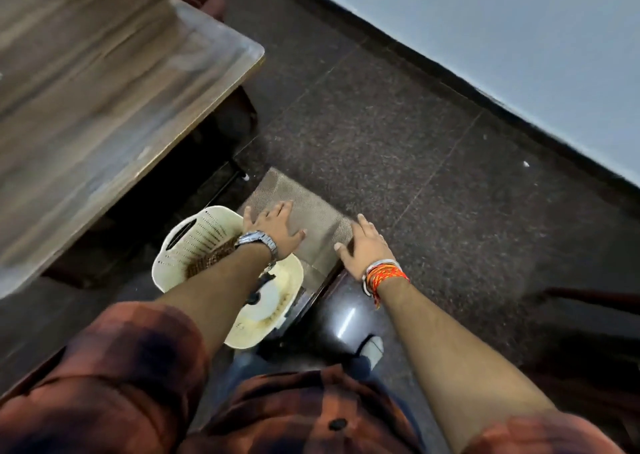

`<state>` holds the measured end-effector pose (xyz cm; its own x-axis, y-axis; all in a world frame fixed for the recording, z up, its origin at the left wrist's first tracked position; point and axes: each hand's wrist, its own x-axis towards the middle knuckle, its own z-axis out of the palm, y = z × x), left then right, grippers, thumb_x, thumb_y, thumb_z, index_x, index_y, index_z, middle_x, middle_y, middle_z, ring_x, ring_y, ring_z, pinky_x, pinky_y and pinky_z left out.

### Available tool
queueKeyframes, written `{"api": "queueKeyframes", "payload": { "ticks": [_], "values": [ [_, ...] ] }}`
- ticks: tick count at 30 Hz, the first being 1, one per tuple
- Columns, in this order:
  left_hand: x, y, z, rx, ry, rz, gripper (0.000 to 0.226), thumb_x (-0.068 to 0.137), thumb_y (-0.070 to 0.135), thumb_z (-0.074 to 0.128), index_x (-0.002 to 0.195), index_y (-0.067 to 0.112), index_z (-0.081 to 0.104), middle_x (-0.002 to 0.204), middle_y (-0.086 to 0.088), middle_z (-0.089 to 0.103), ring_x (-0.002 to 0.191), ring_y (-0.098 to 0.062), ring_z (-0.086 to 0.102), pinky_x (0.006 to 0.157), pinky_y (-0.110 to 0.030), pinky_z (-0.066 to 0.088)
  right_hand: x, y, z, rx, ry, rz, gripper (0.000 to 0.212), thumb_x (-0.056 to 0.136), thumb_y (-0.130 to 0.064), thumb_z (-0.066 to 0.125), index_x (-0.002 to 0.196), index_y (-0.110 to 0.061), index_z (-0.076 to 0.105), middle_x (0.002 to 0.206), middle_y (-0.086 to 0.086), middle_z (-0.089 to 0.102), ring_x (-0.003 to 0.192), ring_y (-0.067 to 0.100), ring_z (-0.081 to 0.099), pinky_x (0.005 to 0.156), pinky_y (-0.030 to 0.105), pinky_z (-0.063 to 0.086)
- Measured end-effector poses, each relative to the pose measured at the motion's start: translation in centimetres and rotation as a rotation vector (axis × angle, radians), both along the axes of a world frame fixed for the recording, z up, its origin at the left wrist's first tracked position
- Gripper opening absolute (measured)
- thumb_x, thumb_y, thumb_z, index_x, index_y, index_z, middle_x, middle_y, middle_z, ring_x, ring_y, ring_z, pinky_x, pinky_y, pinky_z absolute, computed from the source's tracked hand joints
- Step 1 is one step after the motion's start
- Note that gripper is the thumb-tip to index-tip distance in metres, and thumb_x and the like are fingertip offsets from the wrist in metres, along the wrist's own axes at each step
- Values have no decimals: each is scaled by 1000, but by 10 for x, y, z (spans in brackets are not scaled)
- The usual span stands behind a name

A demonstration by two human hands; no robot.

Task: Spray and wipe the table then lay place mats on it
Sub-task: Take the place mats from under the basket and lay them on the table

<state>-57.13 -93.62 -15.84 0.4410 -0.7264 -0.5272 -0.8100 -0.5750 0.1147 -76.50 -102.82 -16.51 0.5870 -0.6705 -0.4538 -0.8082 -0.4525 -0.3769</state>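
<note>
Viewpoint: we look down from the head camera along two bare forearms, with rolled sleeves of an orange-and-black checked shirt [104,384] at the bottom.
Place mat: a brown woven rectangular place mat [317,216] lies low down and near the body, on a dark glossy piece of furniture [332,322], beside the table and not on it.
Left hand: the left hand [273,226], with a metal watch on its wrist, rests flat on the mat's left part with fingers spread, grasping nothing.
Right hand: the right hand [363,245], with orange thread bands on its wrist, lies over the mat's right edge, thumb on top and fingers straight, not clenched.
Basket: a cream perforated plastic basket [194,231] sits just left of the mat, under the left forearm; we see something brown and woven inside it.
Table: a wood-grain table with a rounded corner [104,89] fills the upper left, blurred.
Surroundings: a dark speckled floor [415,141] meets a pale blue wall [519,37] at the upper right.
</note>
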Motion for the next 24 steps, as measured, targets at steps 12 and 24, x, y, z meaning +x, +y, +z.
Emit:
{"api": "queueKeyframes", "payload": {
  "ticks": [12, 24],
  "values": [
    [-33, -44, 0, 25, -28, 287, 81, 91, 66, 32, 155, 26, 4, 161, 6, 13, 147, -17, 18, 115, -53, -9, 24, -101, -33, 114, -45, 285, 62, 93, -32, 58, 142, 1, 40, 157, 19, 28, 143, 33, 32, 118, 35, 27],
    [4, -80, -36, 43, -39, 489, 88, 87, 65, 40, 154, 19, 9, 160, -2, 20, 146, -22, 21, 118, -49, -7, 135, -139, -99, 244, 175, 408, 63, 87, -25, 67, 139, -2, 39, 140, 22, 45, 126, 40, 48, 105, 42, 40]
  ]
}}
